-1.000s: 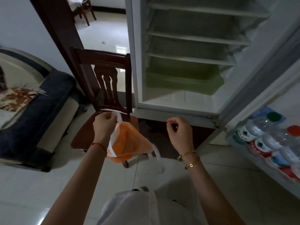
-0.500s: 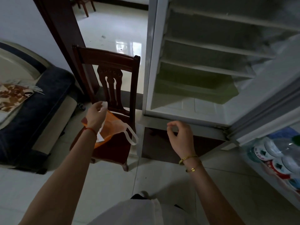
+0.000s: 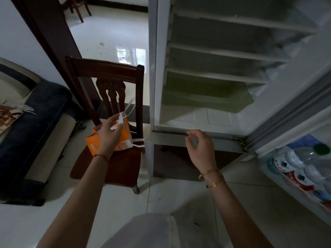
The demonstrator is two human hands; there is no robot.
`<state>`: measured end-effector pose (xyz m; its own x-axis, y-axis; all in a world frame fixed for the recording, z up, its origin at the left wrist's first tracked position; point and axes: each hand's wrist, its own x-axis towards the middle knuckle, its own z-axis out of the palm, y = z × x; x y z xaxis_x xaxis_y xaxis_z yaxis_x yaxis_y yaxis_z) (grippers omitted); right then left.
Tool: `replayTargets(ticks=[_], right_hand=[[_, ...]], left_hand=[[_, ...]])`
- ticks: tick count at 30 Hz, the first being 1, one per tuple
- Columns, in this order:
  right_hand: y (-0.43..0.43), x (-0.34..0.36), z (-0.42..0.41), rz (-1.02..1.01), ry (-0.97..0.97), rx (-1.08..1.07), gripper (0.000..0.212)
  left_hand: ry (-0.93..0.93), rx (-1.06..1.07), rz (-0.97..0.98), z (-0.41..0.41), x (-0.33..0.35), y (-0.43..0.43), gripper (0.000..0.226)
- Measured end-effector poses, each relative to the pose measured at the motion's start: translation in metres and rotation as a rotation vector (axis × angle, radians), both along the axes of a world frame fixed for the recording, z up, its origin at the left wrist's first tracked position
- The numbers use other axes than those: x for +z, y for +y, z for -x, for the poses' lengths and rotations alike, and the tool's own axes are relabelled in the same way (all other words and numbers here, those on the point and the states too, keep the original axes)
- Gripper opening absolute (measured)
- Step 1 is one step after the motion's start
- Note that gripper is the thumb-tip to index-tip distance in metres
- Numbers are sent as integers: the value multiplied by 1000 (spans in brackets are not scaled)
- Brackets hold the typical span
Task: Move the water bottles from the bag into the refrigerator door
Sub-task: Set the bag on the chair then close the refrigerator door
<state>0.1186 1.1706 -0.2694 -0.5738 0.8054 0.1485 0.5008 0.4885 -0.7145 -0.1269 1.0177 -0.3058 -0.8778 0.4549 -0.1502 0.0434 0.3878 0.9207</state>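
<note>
An orange bag [image 3: 123, 141] with white handles, flattened and crumpled, lies on the seat of a dark wooden chair [image 3: 114, 163]. My left hand [image 3: 109, 131] rests on top of it, fingers spread, a white handle strap by the fingertips. My right hand [image 3: 200, 149] hovers in front of the open refrigerator's base, fingers loosely curled with nothing in them. Several water bottles [image 3: 304, 163] with red and green caps lie packed in the refrigerator door shelf [image 3: 293, 196] at the right edge.
The open refrigerator [image 3: 215, 77] shows bare shelves and a green drawer. Its door swings out to the right. A dark blue sofa [image 3: 32, 133] stands left of the chair. A doorway behind the chair leads to a tiled room. White tile floor lies below me.
My left hand carried the orange bag left and away from me and lowered it onto the chair seat. My right hand let go of the bag's handle and stayed in front of the refrigerator.
</note>
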Motion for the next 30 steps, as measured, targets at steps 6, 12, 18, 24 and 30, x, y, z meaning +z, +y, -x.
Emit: replayTargets(ticks=[6, 12, 18, 24, 30], right_hand=[[-4, 10, -29, -12, 66, -93, 21], [-9, 24, -79, -64, 135, -197, 23], [-14, 34, -141, -88, 204, -277, 24], [-17, 46, -218, -127, 277, -369, 27], [-13, 56, -312, -215, 327, -433, 22]], left_hand=[[131, -205, -136, -49, 21, 12, 39], [188, -353, -226, -101, 40, 22, 42], [243, -481, -275, -158, 64, 36, 44], [292, -620, -327, -235, 87, 54, 42], [367, -703, -369, -325, 98, 76, 42]])
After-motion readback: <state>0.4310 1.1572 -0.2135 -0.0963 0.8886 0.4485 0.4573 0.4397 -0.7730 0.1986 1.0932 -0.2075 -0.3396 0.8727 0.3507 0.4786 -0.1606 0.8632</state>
